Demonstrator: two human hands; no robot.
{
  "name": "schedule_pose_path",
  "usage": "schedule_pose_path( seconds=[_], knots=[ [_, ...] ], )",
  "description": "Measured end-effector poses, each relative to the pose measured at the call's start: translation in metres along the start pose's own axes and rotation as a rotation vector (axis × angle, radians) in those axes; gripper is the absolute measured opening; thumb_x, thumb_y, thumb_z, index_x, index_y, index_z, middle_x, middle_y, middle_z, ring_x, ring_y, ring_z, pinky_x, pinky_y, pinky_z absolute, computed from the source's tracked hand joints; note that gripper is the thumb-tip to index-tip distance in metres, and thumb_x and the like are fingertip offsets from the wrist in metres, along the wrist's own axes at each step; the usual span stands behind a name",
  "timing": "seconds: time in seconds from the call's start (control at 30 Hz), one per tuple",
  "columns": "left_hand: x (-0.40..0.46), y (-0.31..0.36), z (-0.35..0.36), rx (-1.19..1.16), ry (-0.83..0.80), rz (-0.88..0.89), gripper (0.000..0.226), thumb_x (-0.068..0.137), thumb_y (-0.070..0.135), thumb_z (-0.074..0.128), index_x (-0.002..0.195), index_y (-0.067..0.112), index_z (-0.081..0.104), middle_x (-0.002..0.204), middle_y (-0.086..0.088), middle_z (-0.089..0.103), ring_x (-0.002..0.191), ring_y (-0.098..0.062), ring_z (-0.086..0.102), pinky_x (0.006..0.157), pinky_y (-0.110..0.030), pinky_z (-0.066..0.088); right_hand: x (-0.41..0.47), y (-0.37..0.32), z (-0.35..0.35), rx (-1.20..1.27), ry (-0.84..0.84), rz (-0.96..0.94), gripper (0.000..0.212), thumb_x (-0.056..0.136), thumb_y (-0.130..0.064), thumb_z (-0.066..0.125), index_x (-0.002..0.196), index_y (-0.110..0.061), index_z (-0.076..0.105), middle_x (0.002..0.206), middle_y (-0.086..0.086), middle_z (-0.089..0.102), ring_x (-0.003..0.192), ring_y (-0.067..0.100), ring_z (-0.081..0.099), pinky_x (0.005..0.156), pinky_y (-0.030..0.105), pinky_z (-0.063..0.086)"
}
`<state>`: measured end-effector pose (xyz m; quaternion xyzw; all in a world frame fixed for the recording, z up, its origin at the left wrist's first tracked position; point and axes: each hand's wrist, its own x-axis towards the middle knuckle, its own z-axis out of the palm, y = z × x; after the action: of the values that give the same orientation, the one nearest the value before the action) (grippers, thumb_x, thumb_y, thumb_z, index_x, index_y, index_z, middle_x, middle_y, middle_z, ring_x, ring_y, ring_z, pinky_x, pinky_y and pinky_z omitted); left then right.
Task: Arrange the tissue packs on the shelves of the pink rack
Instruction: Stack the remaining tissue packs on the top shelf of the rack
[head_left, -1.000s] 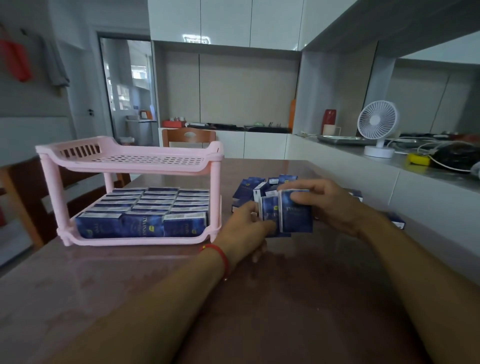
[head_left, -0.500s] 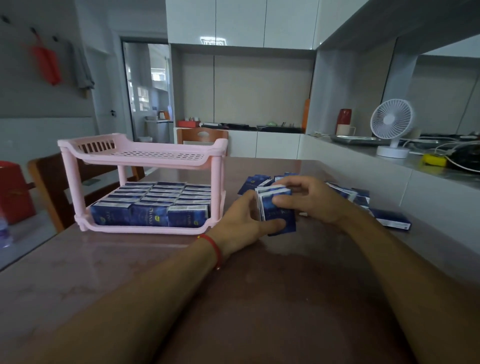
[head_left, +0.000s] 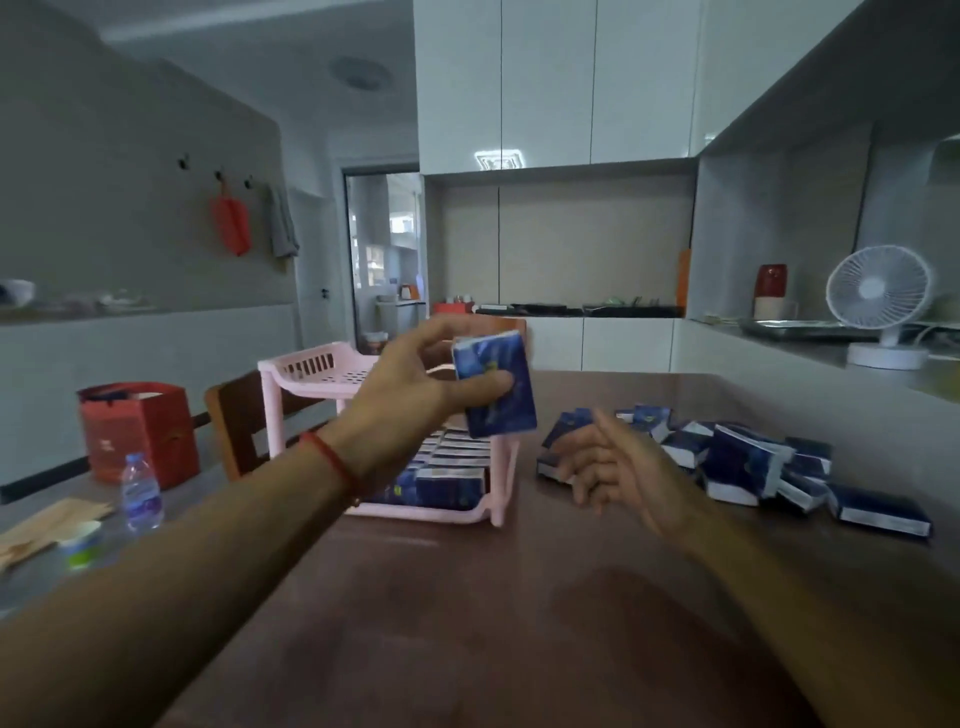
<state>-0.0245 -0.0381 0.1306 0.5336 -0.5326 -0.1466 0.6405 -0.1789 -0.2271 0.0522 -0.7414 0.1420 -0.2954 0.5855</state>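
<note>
My left hand (head_left: 415, 395) grips a small stack of blue tissue packs (head_left: 493, 384), raised in the air in front of the pink rack's (head_left: 311, 364) top shelf. The rack's bottom shelf holds rows of blue packs (head_left: 452, 478), partly hidden behind my left wrist. My right hand (head_left: 613, 467) hovers over the brown table with relaxed fingers and holds nothing. To its right lies a loose pile of blue tissue packs (head_left: 737, 462), spread along the table.
A wooden chair (head_left: 234, 421) stands behind the rack. A red bag (head_left: 140, 431), a water bottle (head_left: 140, 493) and a small cup (head_left: 80, 543) sit at the left. A white fan (head_left: 878, 301) stands on the counter at the right.
My left hand has lifted the stack of packs up from the table toward the rack's top shelf. My right hand has let go and opened. The view has swung left.
</note>
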Motion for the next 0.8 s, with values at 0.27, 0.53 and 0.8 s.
schedule_pose_path(
  seconds=[0.27,0.53,0.8],
  knots=[
    [0.102,-0.011,-0.054,0.305,0.018,-0.109,0.054,0.076,0.005,0.080,0.126,0.016,0.062,0.120,-0.009,0.066,0.113,-0.027,0.063,0.098,-0.049,0.053,0.010,0.016,0.010,-0.106,0.095,0.067,0.060,0.106,-0.042,0.031,0.094,-0.001,0.073,0.077,0.013,0.070,0.056,0.024,0.060,0.046,0.028,0.043],
    [0.153,-0.047,-0.042,0.322,-0.076,-0.245,0.040,0.075,-0.008,0.076,0.103,0.017,0.064,0.116,-0.015,0.065,0.114,-0.034,0.061,0.102,-0.050,0.050,0.012,0.036,0.002,-0.170,0.088,0.102,0.063,0.096,-0.053,0.036,0.090,-0.003,0.074,0.081,0.018,0.070,0.056,0.025,0.060,0.043,0.028,0.043],
    [0.166,-0.064,-0.044,0.357,-0.222,-0.305,0.060,0.082,-0.002,0.074,0.134,0.022,0.054,0.123,-0.011,0.061,0.114,-0.032,0.060,0.092,-0.047,0.055,0.014,0.041,-0.002,-0.181,0.061,0.081,0.066,0.097,-0.058,0.038,0.089,-0.003,0.074,0.084,0.021,0.071,0.056,0.027,0.060,0.045,0.029,0.043]
  ],
)
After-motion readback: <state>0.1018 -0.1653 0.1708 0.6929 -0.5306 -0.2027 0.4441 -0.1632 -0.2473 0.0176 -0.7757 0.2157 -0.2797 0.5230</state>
